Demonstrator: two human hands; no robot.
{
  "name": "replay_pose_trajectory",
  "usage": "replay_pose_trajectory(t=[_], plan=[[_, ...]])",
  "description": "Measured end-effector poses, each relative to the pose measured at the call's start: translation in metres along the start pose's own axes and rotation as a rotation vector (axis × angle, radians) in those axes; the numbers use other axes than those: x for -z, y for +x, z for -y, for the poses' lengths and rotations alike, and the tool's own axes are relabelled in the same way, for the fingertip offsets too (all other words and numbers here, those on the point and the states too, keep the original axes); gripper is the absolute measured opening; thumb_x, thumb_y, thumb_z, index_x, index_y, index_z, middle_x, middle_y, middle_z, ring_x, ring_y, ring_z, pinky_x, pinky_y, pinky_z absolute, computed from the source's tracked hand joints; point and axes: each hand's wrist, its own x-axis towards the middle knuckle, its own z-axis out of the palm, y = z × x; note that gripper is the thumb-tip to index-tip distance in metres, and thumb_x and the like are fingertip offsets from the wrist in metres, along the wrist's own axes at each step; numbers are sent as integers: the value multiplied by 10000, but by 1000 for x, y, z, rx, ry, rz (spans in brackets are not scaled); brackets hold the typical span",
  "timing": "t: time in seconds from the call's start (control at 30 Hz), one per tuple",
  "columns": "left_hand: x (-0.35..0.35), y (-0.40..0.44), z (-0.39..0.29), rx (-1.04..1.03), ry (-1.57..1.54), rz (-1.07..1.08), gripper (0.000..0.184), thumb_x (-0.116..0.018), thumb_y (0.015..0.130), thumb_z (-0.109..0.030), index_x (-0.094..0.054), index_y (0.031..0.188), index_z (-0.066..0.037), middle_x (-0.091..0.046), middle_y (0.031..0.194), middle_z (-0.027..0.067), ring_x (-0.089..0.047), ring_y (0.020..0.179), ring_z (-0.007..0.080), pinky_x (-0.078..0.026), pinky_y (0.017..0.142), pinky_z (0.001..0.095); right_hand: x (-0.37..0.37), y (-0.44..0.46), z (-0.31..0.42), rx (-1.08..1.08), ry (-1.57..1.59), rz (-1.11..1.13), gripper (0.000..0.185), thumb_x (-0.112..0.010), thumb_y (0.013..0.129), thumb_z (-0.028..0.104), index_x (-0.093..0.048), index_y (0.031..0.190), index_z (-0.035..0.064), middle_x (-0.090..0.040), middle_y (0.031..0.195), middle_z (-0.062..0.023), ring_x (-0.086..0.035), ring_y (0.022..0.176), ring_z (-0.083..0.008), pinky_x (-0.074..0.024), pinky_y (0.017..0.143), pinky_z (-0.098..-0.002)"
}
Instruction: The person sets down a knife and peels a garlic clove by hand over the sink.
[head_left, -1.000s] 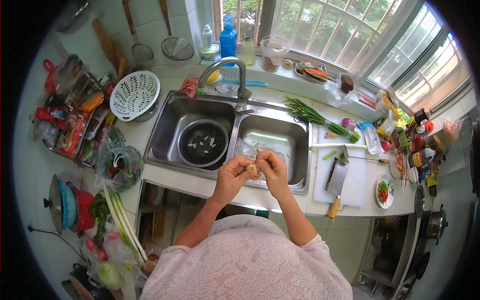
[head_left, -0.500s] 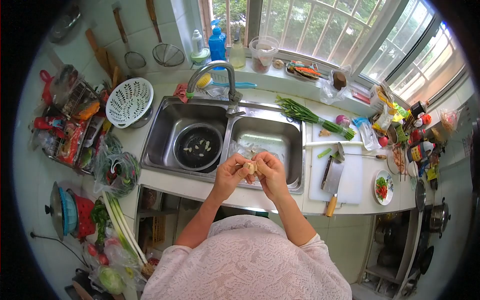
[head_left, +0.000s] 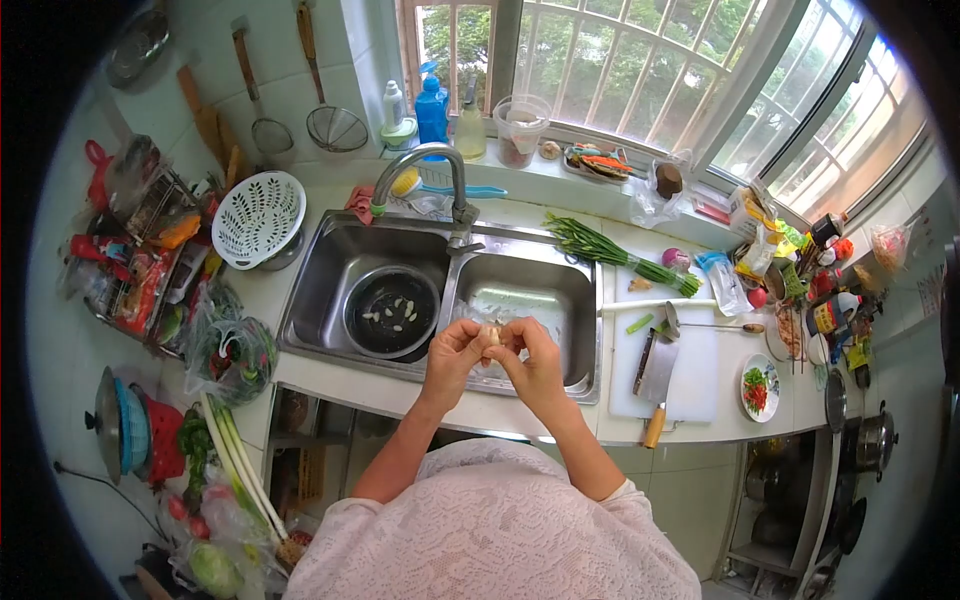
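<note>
Head view: garlic (head_left: 493, 338) held in both hands, over the right basin (head_left: 576, 332).
Left hand (head_left: 455, 362) and right hand (head_left: 530, 362) each gripped the garlic between thumb and fingers, at the basin's near side. Pale cloves (head_left: 398, 304) lay in a round bowl (head_left: 386, 342) inside the left basin (head_left: 328, 255). Farther right, a cleaver (head_left: 660, 374) rested on a white cutting board (head_left: 698, 365).

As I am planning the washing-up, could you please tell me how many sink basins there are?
2: the left basin, which holds the bowl, and the right basin beside it; none appear hidden.
</note>
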Motion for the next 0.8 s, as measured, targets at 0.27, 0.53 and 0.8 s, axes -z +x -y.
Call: replay_pose_trajectory(t=[0.27, 0.53, 0.8], plan=[[-7, 4, -2, 36, 87, 49, 155, -592, 945, -169, -616, 934, -16, -647, 833, 38, -589, 708, 80, -487, 609, 229, 5, -8, -2, 104, -169, -34, 220, -684, 810, 52, -551, 979, 6, -567, 795, -149, -587, 690, -305, -471, 590, -359], [-12, 1, 1, 99, 32, 56, 165, -570, 957, -172, -607, 914, -17, -643, 802, 46, -597, 681, 88, -489, 597, 229, 10, -15, -10, 194, -256, 72, 238, -625, 861, 80, -529, 1063, -2, -573, 831, -166, -587, 724, -352, -471, 626, -408], [-16, -11, 4, 236, 11, 24, 203, -506, 986, -216, -589, 945, -35, -635, 811, 48, -599, 657, 109, -472, 591, 238, 14, -21, -35, 95, -231, 131, 194, -588, 887, 78, -520, 1053, 6, -584, 882, -200, -591, 778, -372, -480, 658, -424]])
